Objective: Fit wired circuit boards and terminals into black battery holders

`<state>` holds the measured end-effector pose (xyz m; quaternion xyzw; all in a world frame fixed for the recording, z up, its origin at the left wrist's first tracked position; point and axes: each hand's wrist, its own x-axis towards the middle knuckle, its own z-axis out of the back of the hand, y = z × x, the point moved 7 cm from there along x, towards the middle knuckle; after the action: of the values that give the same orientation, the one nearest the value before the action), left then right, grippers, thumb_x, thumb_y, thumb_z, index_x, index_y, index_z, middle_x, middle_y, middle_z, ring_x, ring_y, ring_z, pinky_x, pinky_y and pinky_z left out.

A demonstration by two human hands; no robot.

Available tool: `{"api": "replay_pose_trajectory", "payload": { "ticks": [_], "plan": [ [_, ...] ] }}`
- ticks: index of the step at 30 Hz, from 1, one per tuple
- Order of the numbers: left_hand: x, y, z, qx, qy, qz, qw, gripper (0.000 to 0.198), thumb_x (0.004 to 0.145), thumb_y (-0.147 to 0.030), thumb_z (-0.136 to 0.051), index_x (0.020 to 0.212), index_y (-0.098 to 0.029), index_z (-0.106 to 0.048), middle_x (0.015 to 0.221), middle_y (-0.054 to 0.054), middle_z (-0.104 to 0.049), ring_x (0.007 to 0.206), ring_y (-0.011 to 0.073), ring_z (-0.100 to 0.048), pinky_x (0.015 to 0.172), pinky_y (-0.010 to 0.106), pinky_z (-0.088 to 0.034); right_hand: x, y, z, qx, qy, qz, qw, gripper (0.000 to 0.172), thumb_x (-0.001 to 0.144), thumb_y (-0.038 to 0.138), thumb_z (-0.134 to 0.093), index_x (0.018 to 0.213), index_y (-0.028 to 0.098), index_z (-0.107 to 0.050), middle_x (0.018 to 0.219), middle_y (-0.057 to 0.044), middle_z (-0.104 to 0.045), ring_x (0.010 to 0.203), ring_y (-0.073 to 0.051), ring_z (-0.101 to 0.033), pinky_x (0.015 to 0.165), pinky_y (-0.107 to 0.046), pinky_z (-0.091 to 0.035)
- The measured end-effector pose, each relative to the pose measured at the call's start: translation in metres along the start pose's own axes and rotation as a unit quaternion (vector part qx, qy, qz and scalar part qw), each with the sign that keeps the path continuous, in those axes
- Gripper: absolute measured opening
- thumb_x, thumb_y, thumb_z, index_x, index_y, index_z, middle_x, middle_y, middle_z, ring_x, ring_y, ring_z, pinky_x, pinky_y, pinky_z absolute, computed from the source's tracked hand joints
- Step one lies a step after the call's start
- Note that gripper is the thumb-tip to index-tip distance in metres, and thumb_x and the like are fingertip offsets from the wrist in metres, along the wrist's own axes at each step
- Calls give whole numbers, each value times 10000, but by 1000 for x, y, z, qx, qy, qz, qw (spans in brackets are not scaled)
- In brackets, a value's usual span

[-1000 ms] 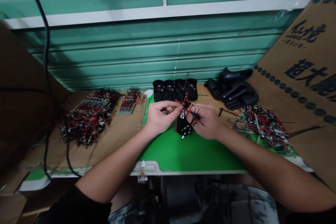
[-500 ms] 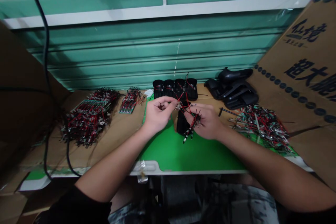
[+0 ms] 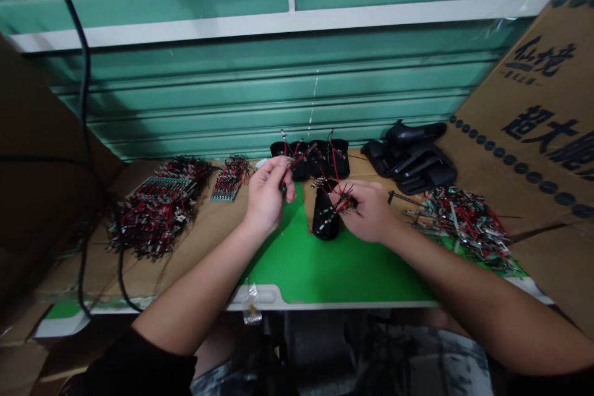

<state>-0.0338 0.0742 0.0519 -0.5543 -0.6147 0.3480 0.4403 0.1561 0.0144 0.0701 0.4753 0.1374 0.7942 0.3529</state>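
A green work mat point(image 3: 325, 272) lies on a cardboard-covered bench point(image 3: 199, 247) before a teal roller shutter point(image 3: 278, 86), with heaps of wired circuit boards point(image 3: 158, 210) on it. The left hand point(image 3: 266, 195) narrowly pinches a red wire lead point(image 3: 297, 161) above a row of black holders point(image 3: 320, 158); the right hand point(image 3: 366, 213) grips a bunch of red-and-black leads point(image 3: 343, 199) just beside a lone black holder point(image 3: 325, 219).

Bench point(image 3: 260, 297): green mat point(image 3: 334, 266) | cardboard point(image 3: 204, 241) | wired circuit-board heaps point(image 3: 155, 213) | black plastic holders point(image 3: 320, 158) | black moulded parts point(image 3: 408, 158)

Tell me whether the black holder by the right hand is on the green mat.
On it: the black holder rests with its lower end on the green mat, just beside the right hand.
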Motion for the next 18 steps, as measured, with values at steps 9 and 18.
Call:
{"api": "replay_pose_trajectory", "payload": {
  "ticks": [9,18],
  "plan": [
    [32,-24,57,452,-150,-14,879,488,832,-230,-747,1272,-174,-543,815,42,-717,686,241,-711,653,326,-529,-3,-43,1,100,-63,-206,971,249,926,379,-717,794,187,-807,758,-53,-771,690,-209,-671,635,-313,-469],
    [23,-12,58,782,1,185,595,743,901,-361,-684,1477,59,-474,1355,391,-679,1248,450,-719,977,448,-571,-3,-47,-11,212,-47,-302,928,369,847,518,-778,816,155,-832,606,-5,-620,568,-146,-499,581,-302,-401]
  ]
}}
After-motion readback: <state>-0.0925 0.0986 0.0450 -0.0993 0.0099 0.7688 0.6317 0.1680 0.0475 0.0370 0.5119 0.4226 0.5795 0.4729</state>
